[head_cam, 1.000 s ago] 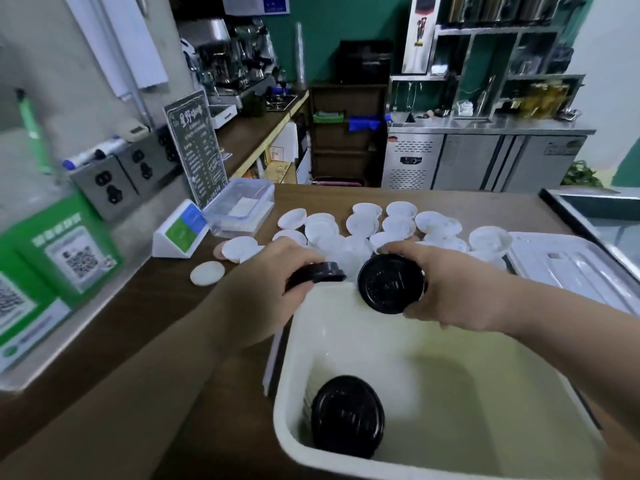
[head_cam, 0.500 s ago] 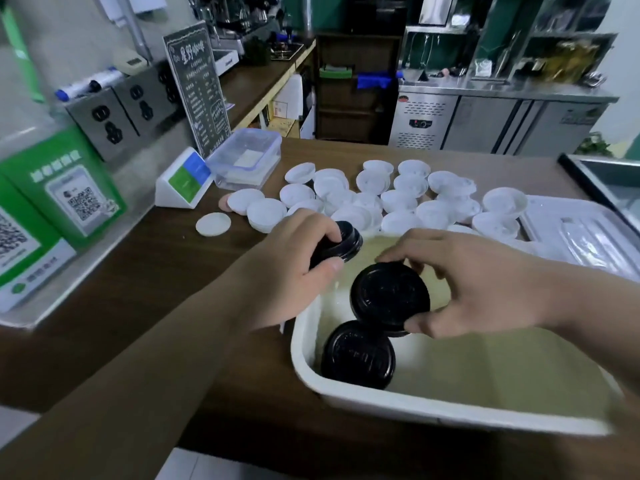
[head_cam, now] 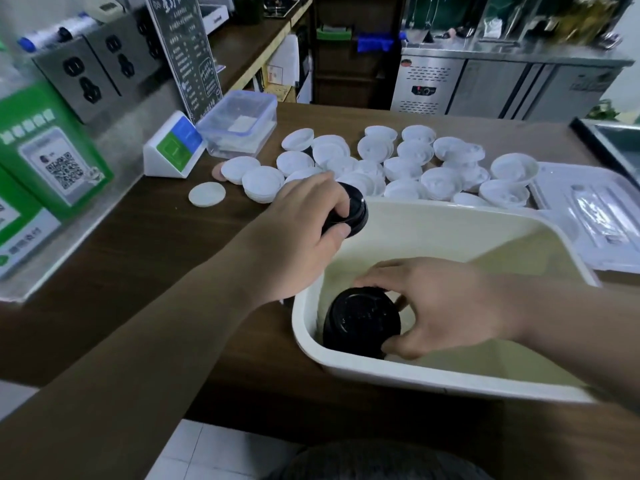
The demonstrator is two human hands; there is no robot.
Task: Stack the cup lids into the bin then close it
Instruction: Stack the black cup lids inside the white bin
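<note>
The right hand has come down into the near left corner of the white bin, where one second ago it was holding a black lid in the air above the rim. Now its fingers are clamped around the edge of this lid, and the lid sits low in the bin, on the same place where a black lid was lying alone before; I judge it is being pressed onto that one, though the lower lid is hidden now. The left hand waits just above the far left corner of the bin, its fingers closed on another stack of black lids, which has stayed with it the whole time. So the black stack in the bin has begun to grow, and I think the left hand's lids go on top next. Much work is left: many white lids lie scattered on the brown surface beyond the bin, and the clear bin cover lies at the right, not yet put on.
</note>
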